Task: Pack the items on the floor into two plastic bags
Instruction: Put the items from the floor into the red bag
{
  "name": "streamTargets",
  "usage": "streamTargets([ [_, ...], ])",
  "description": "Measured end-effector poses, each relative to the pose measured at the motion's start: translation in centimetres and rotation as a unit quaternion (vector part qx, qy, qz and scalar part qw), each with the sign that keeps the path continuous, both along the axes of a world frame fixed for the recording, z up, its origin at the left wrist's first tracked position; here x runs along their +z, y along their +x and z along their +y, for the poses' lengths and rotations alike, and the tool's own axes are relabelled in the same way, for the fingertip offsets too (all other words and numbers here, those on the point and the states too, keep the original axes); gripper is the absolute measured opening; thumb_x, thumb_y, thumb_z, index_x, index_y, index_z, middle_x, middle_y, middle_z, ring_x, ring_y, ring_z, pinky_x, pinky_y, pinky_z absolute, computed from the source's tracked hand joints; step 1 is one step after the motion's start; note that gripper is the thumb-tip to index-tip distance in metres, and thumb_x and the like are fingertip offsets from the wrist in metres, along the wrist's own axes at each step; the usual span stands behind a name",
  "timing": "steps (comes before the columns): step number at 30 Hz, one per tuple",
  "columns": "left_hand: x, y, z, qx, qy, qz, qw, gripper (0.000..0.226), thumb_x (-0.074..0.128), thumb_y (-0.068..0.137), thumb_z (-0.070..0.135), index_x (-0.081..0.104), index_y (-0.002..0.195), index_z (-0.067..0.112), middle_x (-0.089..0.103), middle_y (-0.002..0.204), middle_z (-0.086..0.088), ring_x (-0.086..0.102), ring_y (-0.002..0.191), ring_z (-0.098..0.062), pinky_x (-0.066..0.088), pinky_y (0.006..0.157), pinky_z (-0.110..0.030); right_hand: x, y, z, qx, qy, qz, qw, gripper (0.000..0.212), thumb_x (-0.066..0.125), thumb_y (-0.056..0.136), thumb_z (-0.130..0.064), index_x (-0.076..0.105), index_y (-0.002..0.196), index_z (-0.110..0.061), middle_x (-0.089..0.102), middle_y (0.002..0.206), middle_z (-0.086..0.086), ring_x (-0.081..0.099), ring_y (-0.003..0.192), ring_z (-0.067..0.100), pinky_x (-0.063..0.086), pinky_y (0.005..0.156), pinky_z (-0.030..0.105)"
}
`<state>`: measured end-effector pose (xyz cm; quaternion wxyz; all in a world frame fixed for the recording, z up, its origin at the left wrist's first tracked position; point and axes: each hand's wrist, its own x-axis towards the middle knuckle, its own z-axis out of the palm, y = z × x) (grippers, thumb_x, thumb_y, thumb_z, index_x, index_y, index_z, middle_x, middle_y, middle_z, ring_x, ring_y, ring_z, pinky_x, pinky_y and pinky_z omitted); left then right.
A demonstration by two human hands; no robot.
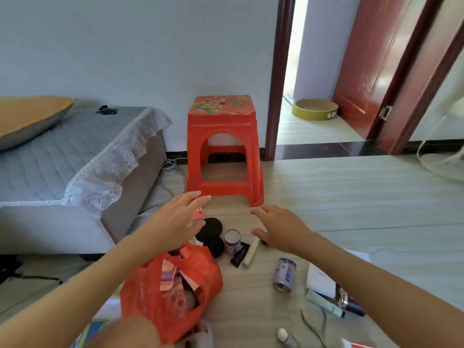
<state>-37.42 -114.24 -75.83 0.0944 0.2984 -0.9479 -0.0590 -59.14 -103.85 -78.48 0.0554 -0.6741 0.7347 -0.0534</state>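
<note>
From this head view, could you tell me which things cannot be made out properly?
- The small red carton: mostly hidden behind the left hand.
- The red plastic bag: its contents are jumbled and blurred; its bottom is hidden by a knee.
- The small bottle: cut off by the bottom edge.
- Labels on the two cans: too blurred to read.
- A second bag: not clearly identifiable.

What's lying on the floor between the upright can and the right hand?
In the head view, two tubes lie between the upright white-and-purple can and the right hand: a black squeeze tube and a pale cream tube, side by side.
</note>
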Motion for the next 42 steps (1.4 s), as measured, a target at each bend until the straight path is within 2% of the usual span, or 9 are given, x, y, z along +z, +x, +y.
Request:
streamTargets([
  [4, -0.3, -8.2, 1.6, -0.079, -0.064, -0.071, 0.992, 0.058, 0.047, 0.093, 0.032, 0.024, 0.145, 0.022, 0.023, 0.152, -0.005, 0.024, 0.138, -0.023, 0.031, 0.108, -0.037, 0.6, -6.2, 4.4, -0.072, -0.030, -0.002, 0.997, 0.054, 0.042, 0.095, -0.041, 0.027, 0.142, -0.020, 0.041, 0.142, 0.004, 0.040, 0.127, 0.022, 0.037, 0.100, 0.034],
  [9, -7.1, -15.5, 4.9, -0.096, 0.019, -0.069, 0.993, 0.056, 0.048, 0.092, 0.026, 0.027, 0.143, 0.019, 0.026, 0.150, -0.006, 0.026, 0.138, -0.021, 0.030, 0.107, -0.033, -4.7, -12.7, 10.7, -0.130, 0.063, 0.040, 0.989, 0.050, 0.036, 0.097, -0.041, 0.027, 0.141, -0.019, 0.042, 0.138, 0.007, 0.040, 0.125, 0.025, 0.037, 0.097, 0.035],
  [13, -13.4, -18.7, 5.9, -0.094, 0.069, -0.132, 0.984, 0.058, 0.045, 0.094, 0.031, 0.021, 0.145, 0.019, 0.023, 0.151, -0.005, 0.025, 0.138, -0.021, 0.027, 0.108, -0.031, -10.4, -15.9, 13.4, -0.169, 0.140, 0.032, 0.975, 0.046, 0.039, 0.096, -0.037, 0.034, 0.136, -0.015, 0.046, 0.133, 0.009, 0.042, 0.122, 0.027, 0.038, 0.095, 0.037],
  [22, -27.2, -23.0, 5.1, -0.054, 0.153, -0.234, 0.959, 0.081, 0.049, 0.086, 0.052, 0.003, 0.147, 0.028, 0.011, 0.155, -0.004, 0.014, 0.141, -0.022, 0.022, 0.112, -0.037, -24.3, -19.8, 11.0, -0.233, 0.158, -0.014, 0.959, 0.050, 0.052, 0.089, -0.039, 0.040, 0.127, -0.008, 0.047, 0.126, 0.013, 0.044, 0.115, 0.030, 0.040, 0.088, 0.037],
  [26, -31.5, -24.5, 5.3, -0.008, 0.192, -0.161, 0.968, 0.081, 0.056, 0.082, 0.051, 0.015, 0.146, 0.023, 0.024, 0.150, -0.010, 0.030, 0.135, -0.027, 0.034, 0.104, -0.038, -29.1, -19.5, 9.0, -0.237, 0.165, -0.031, 0.957, 0.074, 0.080, 0.063, -0.042, 0.054, 0.117, 0.001, 0.056, 0.115, 0.025, 0.055, 0.105, 0.042, 0.050, 0.078, 0.045],
  [28, -33.0, -25.3, 5.5, 0.003, 0.197, -0.106, 0.975, 0.079, 0.062, 0.080, 0.046, 0.025, 0.144, 0.020, 0.031, 0.147, -0.012, 0.037, 0.130, -0.028, 0.038, 0.099, -0.038, -30.8, -19.1, 8.2, -0.266, 0.160, -0.022, 0.950, 0.083, 0.081, 0.055, -0.052, 0.056, 0.117, -0.003, 0.057, 0.116, 0.023, 0.056, 0.105, 0.041, 0.050, 0.079, 0.046],
  [31, -34.7, -25.8, 5.8, 0.050, 0.213, -0.088, 0.972, 0.075, 0.064, 0.080, 0.039, 0.028, 0.143, 0.018, 0.033, 0.144, -0.014, 0.039, 0.128, -0.031, 0.039, 0.097, -0.037, -32.6, -18.2, 7.4, -0.302, 0.148, -0.015, 0.941, 0.085, 0.060, 0.071, -0.065, 0.039, 0.134, -0.012, 0.038, 0.139, 0.018, 0.036, 0.127, 0.039, 0.040, 0.094, 0.048],
  [35, -35.9, -25.8, 5.9, 0.126, 0.249, -0.065, 0.958, 0.071, 0.062, 0.079, 0.028, 0.028, 0.141, 0.024, 0.040, 0.127, -0.014, 0.047, 0.109, -0.031, 0.044, 0.083, -0.038, -33.3, -17.5, 5.9, -0.379, 0.129, -0.048, 0.915, 0.084, 0.048, 0.075, -0.071, 0.030, 0.134, -0.013, 0.023, 0.147, 0.016, 0.026, 0.131, 0.038, 0.032, 0.100, 0.048],
  [42, -36.6, -25.4, 5.0, 0.130, 0.292, -0.064, 0.945, 0.079, 0.065, 0.081, 0.026, 0.019, 0.145, 0.025, 0.038, 0.126, -0.015, 0.043, 0.113, -0.032, 0.043, 0.091, -0.038, -33.9, -17.3, 3.9, -0.367, 0.144, -0.071, 0.916, 0.070, 0.052, 0.081, -0.044, 0.020, 0.137, -0.018, 0.006, 0.153, 0.015, 0.010, 0.138, 0.042, 0.015, 0.110, 0.053],
])
